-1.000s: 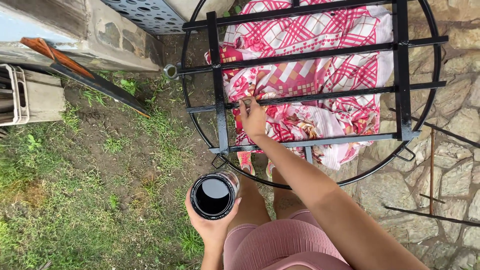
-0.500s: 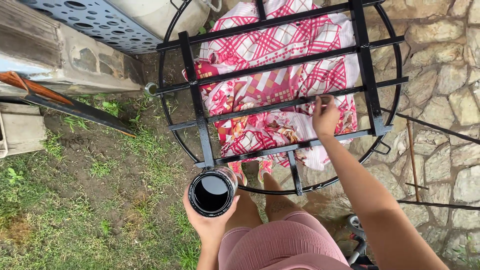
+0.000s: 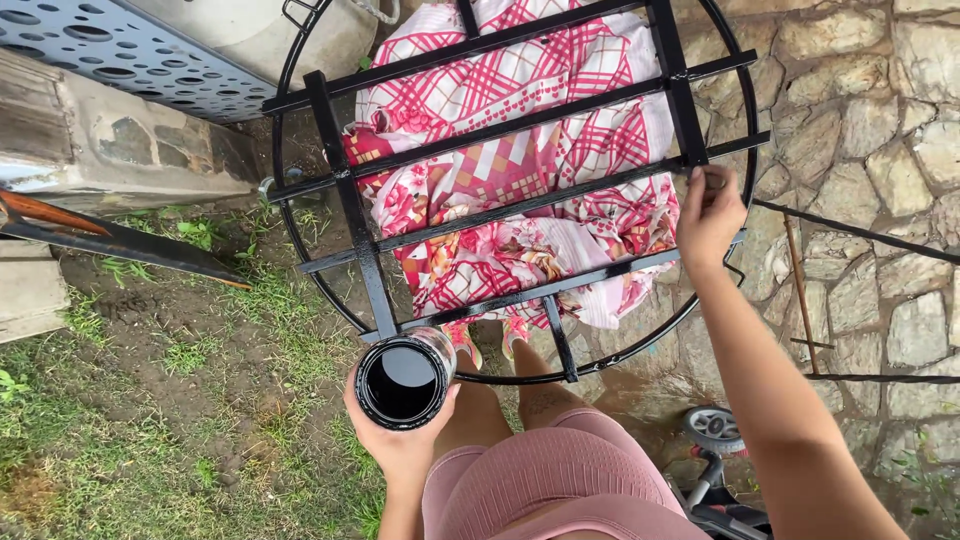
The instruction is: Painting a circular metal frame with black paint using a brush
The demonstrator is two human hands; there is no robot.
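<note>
Bottom centre: pink shorts (image 3: 560, 480), legs below. Left hand (image 3: 395, 435) at lower centre, fingers wrapped around a jar of black paint (image 3: 405, 380), open top facing up, held just under the frame's lower rim. Lower right: a small grey wheel (image 3: 715, 430) on wet stone. Right hand (image 3: 710, 215) at centre right, fingers pinched together on something small at the right end of a crossbar; can't tell what it pinches. Round black metal frame (image 3: 350, 220) with crossbars fills the upper middle. Behind it, pink patterned cloth (image 3: 520, 170) draped. Grass (image 3: 120, 440) at left, stone wall (image 3: 860, 120) at right, perforated grey panel (image 3: 90, 50) at upper left.
</note>
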